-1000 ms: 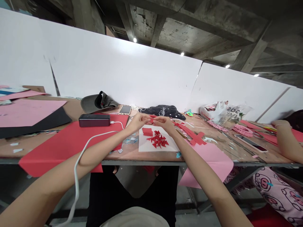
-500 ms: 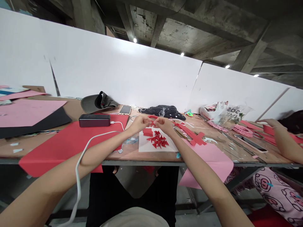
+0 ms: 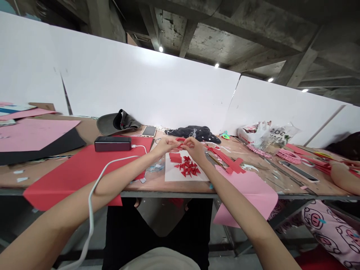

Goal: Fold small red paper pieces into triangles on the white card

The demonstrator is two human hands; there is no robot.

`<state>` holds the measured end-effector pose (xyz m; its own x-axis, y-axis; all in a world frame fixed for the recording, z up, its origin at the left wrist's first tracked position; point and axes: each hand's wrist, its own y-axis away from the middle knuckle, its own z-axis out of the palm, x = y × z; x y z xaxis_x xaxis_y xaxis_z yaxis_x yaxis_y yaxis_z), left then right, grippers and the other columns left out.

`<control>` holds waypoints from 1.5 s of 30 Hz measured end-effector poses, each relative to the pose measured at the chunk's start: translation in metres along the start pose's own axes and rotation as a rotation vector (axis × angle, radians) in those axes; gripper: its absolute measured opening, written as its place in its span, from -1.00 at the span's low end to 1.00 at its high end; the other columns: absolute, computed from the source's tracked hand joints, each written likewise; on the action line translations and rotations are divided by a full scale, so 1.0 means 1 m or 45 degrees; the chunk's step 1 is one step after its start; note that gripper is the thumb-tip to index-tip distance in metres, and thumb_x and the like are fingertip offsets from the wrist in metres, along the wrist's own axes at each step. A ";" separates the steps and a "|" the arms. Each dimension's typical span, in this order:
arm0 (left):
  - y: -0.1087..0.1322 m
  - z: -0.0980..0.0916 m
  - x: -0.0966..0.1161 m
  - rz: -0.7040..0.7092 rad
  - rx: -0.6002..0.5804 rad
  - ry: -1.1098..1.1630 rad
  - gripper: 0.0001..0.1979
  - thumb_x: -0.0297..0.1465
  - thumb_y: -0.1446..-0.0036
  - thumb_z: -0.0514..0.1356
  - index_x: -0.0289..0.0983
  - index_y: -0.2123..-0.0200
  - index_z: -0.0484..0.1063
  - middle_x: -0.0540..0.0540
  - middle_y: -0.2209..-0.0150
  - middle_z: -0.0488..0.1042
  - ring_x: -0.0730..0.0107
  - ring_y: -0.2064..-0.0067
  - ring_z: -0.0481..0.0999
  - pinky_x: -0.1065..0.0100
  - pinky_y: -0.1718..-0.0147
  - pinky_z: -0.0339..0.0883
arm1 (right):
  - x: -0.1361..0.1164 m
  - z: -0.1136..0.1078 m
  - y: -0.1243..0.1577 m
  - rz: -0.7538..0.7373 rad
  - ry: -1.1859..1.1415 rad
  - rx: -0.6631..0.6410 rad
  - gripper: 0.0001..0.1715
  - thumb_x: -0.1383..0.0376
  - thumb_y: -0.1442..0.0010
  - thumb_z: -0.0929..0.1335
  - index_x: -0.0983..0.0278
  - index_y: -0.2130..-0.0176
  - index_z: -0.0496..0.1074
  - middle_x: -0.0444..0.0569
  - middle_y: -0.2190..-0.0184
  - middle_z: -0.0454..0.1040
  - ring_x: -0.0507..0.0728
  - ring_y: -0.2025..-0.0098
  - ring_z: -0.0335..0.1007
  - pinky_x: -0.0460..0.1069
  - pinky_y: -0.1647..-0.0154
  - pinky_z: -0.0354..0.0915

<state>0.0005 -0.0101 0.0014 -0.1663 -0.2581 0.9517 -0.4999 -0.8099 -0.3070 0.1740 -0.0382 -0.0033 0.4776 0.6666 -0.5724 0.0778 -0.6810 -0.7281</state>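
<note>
My left hand (image 3: pixel 165 145) and my right hand (image 3: pixel 194 148) meet above the table, fingertips pinched close together. Between them is a small piece of red paper (image 3: pixel 180 145), mostly covered by the fingers, so its shape is unclear. Just behind the fingertips a red ring-shaped thing (image 3: pixel 180 139) shows in part. Below the hands, a white sheet (image 3: pixel 172 175) carries a pile of small folded red paper triangles (image 3: pixel 189 167) and a short stack of red paper rectangles (image 3: pixel 175 157).
Left lies red paper (image 3: pixel 70 168) with a corded power bank (image 3: pixel 112 143). Behind are a cap (image 3: pixel 118 123), a phone (image 3: pixel 149 131) and dark cloth (image 3: pixel 194 133). Right are red strips (image 3: pixel 232 163), pink paper (image 3: pixel 247 187), plastic bags (image 3: pixel 261 133) and a co-worker's arm (image 3: pixel 344 178).
My right hand's fingers have shifted slightly around the red paper; both hands stay in nearly the same place. The co-worker's raised hand at right has lowered to the red paper there.
</note>
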 end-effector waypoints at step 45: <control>-0.002 0.000 0.001 0.186 -0.036 -0.358 -0.78 -0.27 0.00 0.22 -0.33 0.39 0.51 -0.13 0.42 0.55 0.29 0.33 0.56 0.36 0.35 0.42 | 0.003 -0.006 -0.004 -0.007 -0.147 -0.183 -0.83 0.19 -0.04 0.38 0.23 0.36 0.48 -0.03 0.36 0.50 0.12 0.30 0.45 0.04 0.22 0.39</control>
<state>0.0008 -0.0089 0.0027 0.0015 -0.5095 0.8605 -0.5118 -0.7396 -0.4370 0.1808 -0.0347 0.0004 0.3736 0.6950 -0.6143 0.2082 -0.7082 -0.6746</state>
